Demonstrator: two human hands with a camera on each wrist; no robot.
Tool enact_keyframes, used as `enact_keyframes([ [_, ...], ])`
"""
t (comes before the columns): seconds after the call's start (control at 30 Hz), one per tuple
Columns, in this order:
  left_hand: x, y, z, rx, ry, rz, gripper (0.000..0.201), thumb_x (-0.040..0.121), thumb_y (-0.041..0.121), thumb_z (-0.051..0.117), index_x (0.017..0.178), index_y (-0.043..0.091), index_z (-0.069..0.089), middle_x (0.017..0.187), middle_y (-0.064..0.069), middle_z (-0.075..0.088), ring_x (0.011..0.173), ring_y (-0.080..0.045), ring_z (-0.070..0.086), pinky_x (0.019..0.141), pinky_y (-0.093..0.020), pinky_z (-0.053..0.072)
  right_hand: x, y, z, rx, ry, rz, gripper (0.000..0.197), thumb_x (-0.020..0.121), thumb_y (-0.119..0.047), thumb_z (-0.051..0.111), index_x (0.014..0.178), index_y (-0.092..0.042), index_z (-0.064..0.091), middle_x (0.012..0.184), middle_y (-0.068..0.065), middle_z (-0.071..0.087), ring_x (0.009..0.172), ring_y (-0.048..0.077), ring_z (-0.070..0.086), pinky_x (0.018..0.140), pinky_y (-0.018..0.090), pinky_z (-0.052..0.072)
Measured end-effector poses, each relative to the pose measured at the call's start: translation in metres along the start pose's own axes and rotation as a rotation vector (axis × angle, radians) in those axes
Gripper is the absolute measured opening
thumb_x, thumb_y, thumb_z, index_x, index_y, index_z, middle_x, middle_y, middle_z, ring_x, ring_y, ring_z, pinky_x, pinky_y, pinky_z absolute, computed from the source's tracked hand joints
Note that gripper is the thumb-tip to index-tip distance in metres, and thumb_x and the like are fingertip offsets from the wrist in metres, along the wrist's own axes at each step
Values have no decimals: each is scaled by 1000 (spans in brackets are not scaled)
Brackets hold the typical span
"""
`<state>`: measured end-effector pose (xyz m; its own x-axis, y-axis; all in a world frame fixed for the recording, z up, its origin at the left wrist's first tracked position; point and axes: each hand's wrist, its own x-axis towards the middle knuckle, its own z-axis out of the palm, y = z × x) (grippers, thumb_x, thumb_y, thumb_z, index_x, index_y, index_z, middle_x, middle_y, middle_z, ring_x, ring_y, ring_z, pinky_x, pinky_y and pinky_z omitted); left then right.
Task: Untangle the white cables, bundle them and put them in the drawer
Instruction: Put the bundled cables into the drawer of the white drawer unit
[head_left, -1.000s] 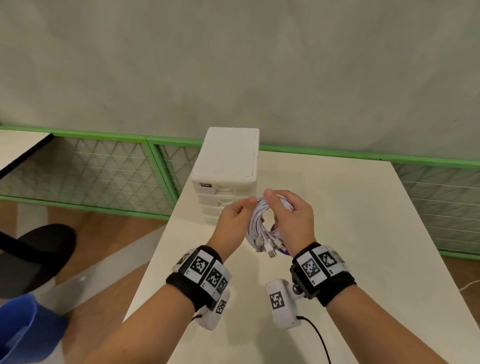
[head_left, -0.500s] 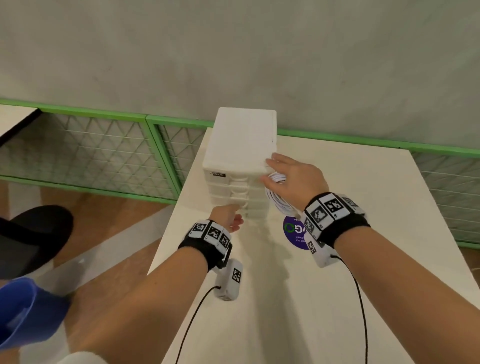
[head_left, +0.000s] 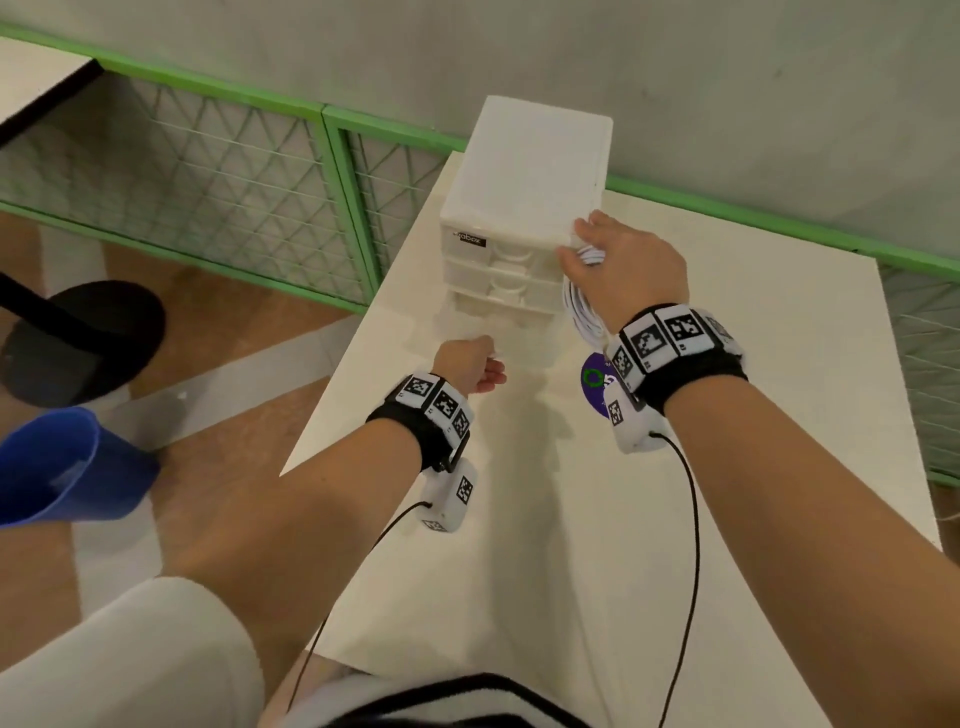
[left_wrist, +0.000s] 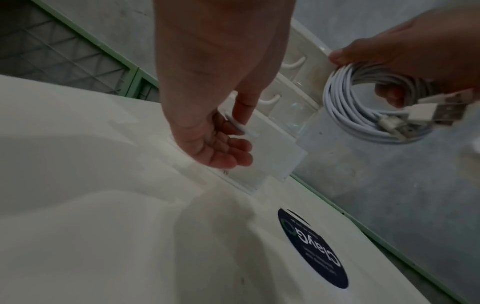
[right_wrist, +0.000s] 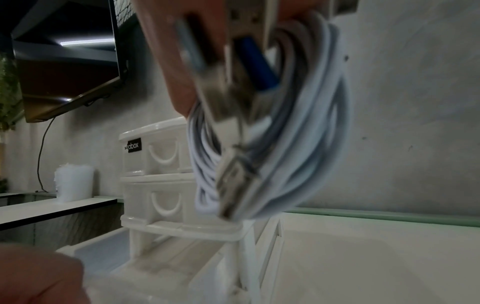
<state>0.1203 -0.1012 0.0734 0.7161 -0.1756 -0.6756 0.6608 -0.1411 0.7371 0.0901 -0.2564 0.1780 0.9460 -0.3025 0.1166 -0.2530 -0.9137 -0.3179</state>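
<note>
A white drawer unit (head_left: 524, 208) stands at the table's far left edge. My left hand (head_left: 488, 364) curls its fingers round the handle of the bottom drawer (left_wrist: 272, 152), which is drawn partly out (right_wrist: 103, 251). My right hand (head_left: 576, 244) grips the coiled bundle of white cables (head_left: 584, 312) beside the unit's right front corner, with fingertips touching the top edge. The coil (left_wrist: 363, 107) hangs upright, and its USB plugs (left_wrist: 428, 111) stick out loose. In the right wrist view the coil (right_wrist: 272, 154) hangs in front of the upper drawers.
A round purple sticker (head_left: 592, 379) lies on the white table (head_left: 727, 415) below my right wrist. Green mesh fencing (head_left: 208, 171) runs behind the table. On the floor at left are a blue bin (head_left: 62, 462) and a black chair base (head_left: 83, 343).
Both hands held the coil a second ago. The left hand let go, dropped to the bottom drawer's handle and drew it out. The right hand carried the coil to the unit's right corner.
</note>
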Motion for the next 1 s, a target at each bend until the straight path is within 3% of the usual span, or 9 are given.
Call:
enact_keyframes([
  [0.17,-26,-32,-18,-173,-87,21,18,91,6,46,74,6,53,51,-1,62,46,-13,64,52,-21,50,-2,-3,4,12,31,19,43,93,-45,44,132,-29,50,148,-10,39,127,19,47,100,32,37],
  [0.57,-51,-58,-39,-117,-100,23,19,91,7,49,74,6,56,51,-1,62,47,-14,65,50,-21,50,-5,-5,10,70,83,31,43,92,-43,46,131,-27,52,147,-7,40,126,20,48,99,34,38],
  [0.67,-56,-53,-47,-56,-170,-19,16,92,10,53,78,6,57,55,-2,65,50,-15,65,52,-22,51,-10,-4,11,112,109,20,45,88,-43,52,128,-22,52,139,3,44,106,27,58,84,35,44],
  [0.73,-60,-44,-57,84,-261,-79,15,94,17,54,82,8,58,63,-4,66,54,-14,66,56,-23,50,-19,-2,14,219,188,34,41,85,-44,58,117,-18,54,123,5,47,83,21,54,70,28,40],
  [0.8,-66,-30,-67,282,-309,-96,20,95,24,55,85,8,60,71,-6,67,55,-14,65,55,-22,50,-30,-3,19,376,275,66,35,84,-45,61,102,-15,56,107,0,48,77,12,48,67,20,34],
  [0.9,-69,-6,-69,318,-185,133,25,96,28,54,88,7,64,74,-7,67,57,-15,61,52,-21,48,-38,-19,38,589,189,136,32,87,-43,58,98,-14,58,100,-2,49,80,10,49,67,15,35],
  [1.0,-62,14,-58,230,-3,403,27,97,36,49,102,11,61,89,-5,66,76,-17,61,69,-25,49,-38,-42,66,812,85,240,28,90,-45,53,97,-18,57,99,2,58,81,15,56,78,30,49],
])
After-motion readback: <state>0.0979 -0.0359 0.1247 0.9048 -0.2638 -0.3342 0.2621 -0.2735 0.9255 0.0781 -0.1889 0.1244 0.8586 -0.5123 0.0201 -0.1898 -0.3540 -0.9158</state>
